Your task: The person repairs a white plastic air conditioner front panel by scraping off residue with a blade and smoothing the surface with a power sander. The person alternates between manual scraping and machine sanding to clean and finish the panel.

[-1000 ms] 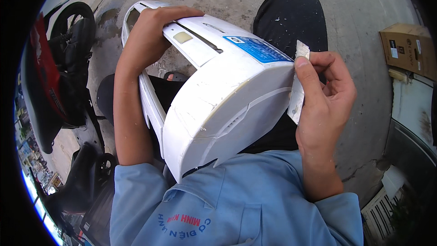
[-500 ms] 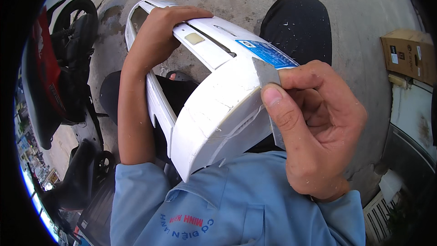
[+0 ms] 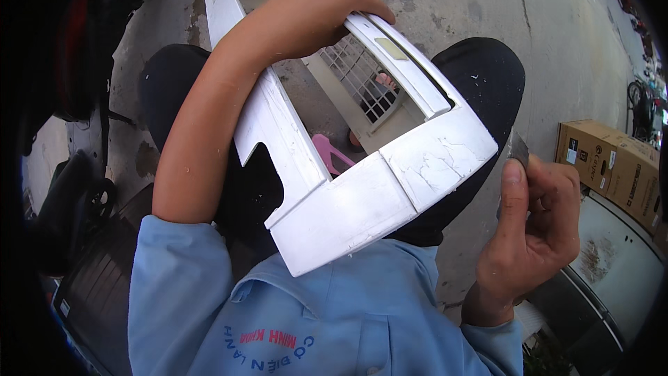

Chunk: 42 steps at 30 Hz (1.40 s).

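Observation:
A white plastic casing [image 3: 341, 212], a long hollow frame, lies slanted across my lap. Fine cracks run over its near corner, and a yellowish pad [image 3: 391, 49] sits on its far rail. My left hand [image 3: 320, 17] is wrapped over that rail, its forearm lying across the frame's opening; the fingertips are partly hidden. Off to the right, apart from the casing, my right hand [image 3: 536, 209] pinches a thin grey flat strip [image 3: 517, 150] between thumb and index finger. Whether the strip is a blade or an abrasive sheet cannot be made out.
Through the frame's opening show a pale lattice piece [image 3: 362, 83] and a pink object [image 3: 330, 154] beneath. Cardboard boxes [image 3: 612, 160] stand at the right on a pale, stained appliance [image 3: 605, 257]. A dark motorbike [image 3: 80, 160] is at the left.
My right hand has moved off the casing's near end, out to the right, keeping the grey strip. The casing has turned, showing its opening and cracked corner more; my left hand still holds it.

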{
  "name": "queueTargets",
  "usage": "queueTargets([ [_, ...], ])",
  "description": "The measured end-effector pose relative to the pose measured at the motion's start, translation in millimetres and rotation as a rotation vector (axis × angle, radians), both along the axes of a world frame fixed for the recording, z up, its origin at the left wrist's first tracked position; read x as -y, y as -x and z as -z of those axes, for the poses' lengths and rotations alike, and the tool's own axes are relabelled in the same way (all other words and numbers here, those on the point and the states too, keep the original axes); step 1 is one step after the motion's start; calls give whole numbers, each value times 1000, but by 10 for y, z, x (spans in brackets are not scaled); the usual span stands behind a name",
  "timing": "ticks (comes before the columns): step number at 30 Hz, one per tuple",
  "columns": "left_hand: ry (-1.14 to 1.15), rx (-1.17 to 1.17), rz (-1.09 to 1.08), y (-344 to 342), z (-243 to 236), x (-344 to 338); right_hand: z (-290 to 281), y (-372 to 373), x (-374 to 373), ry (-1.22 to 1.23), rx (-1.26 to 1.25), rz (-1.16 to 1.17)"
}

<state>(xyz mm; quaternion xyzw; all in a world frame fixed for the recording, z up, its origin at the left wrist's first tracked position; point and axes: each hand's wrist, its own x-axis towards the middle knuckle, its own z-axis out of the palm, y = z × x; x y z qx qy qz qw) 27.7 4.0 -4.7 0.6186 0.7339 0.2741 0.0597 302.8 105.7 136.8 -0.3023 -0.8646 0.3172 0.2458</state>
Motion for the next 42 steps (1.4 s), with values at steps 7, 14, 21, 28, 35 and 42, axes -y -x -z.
queueTargets([
  [7,47,46,-51,-30,-56,31,-310,25,-2,-158,135,-490],
  [14,-4,20,-62,-7,-50,139,-280,432,-335,-82,241,-434],
  [21,-50,-41,-167,67,-112,451,-312,478,-258,-53,159,-392],
  [28,-137,-335,-355,330,-303,363,-443,204,-470,337,-199,-169],
  [35,-128,-320,-354,649,-1038,342,-238,-242,-763,495,-512,-87],
  [42,-16,-702,-274,275,-2104,461,-185,-420,-773,584,-786,68],
])
